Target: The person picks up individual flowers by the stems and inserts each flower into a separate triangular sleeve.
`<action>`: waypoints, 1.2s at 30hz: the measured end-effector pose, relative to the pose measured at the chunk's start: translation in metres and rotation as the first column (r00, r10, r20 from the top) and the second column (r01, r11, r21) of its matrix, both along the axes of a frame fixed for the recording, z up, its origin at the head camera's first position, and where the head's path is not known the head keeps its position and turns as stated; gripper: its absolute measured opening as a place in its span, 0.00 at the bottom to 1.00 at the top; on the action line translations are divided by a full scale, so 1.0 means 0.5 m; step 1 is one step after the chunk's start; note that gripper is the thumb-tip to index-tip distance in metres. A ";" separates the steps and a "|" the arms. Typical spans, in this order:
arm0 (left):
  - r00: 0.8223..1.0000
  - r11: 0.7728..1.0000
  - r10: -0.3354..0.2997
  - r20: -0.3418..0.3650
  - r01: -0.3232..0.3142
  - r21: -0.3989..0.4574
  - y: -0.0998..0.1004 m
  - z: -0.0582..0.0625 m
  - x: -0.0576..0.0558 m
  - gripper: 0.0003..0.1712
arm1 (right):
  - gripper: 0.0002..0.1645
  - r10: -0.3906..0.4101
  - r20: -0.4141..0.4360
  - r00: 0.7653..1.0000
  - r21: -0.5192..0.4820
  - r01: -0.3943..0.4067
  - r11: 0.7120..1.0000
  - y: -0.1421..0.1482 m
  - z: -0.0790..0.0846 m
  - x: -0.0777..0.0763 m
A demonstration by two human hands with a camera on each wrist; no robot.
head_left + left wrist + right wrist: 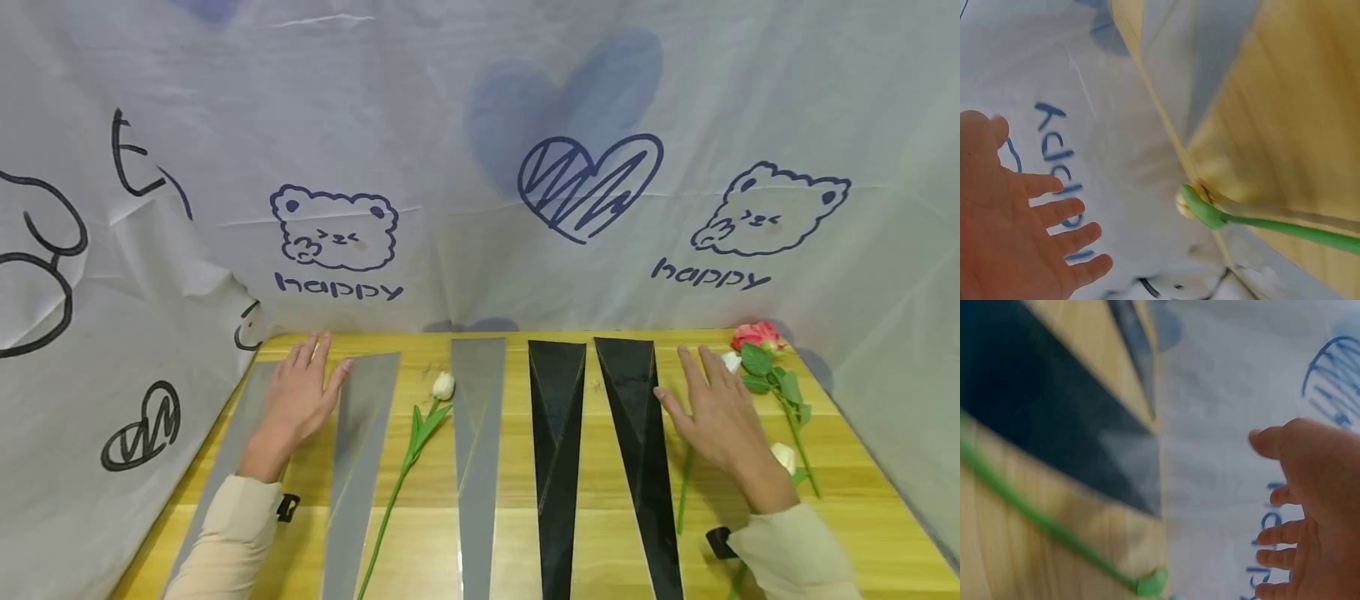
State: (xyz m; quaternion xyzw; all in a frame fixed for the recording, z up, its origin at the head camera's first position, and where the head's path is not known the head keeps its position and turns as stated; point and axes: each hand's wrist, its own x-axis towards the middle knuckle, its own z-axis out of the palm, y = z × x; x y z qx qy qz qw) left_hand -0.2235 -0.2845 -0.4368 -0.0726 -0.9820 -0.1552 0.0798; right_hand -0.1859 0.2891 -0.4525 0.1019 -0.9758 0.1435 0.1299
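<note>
Fingers spread, my left hand (300, 396) is over the left end of the table between two flat grey tapered flower sleeves (365, 417). A green stem (1291, 231) with a pale bloom (1186, 201) lies beneath it in the left wrist view. My right hand (716, 412), also with straight spread fingers, is just right of a black tapered sleeve (637, 417). It partly hides white flowers (784, 457) and a green stem (1054, 528). Both hands hold nothing. One white tulip (443, 386) with a long stem lies between grey sleeves.
A third grey sleeve (478, 417) and a second black sleeve (557, 417) lie mid-table. Upper right, a pink rose (757, 336) lies with leaves and stem. Printed white cloth (450, 167) hangs behind and around the wooden table (420, 533).
</note>
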 end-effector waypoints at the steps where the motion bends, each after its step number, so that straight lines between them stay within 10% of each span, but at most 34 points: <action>1: 1.000 1.000 0.010 -0.007 -0.009 0.020 -0.009 -0.003 0.002 0.43 | 0.45 0.004 -0.014 1.000 -0.014 -0.004 1.000 -0.010 0.005 0.004; 10: 0.981 0.974 0.186 -0.055 -0.176 0.144 -0.116 -0.037 0.015 0.31 | 0.41 0.079 -0.094 0.992 -0.158 -0.093 0.983 -0.166 0.027 0.027; 27: 0.846 0.905 0.396 0.356 -0.425 0.003 -0.209 -0.085 0.043 0.38 | 0.33 0.247 -0.078 0.966 -0.251 -0.259 0.933 -0.431 0.009 0.051; 36: 0.847 0.894 0.416 0.331 -0.447 0.018 -0.236 -0.078 0.048 0.37 | 0.30 0.363 0.042 0.931 -0.322 -0.332 0.887 -0.624 0.014 0.055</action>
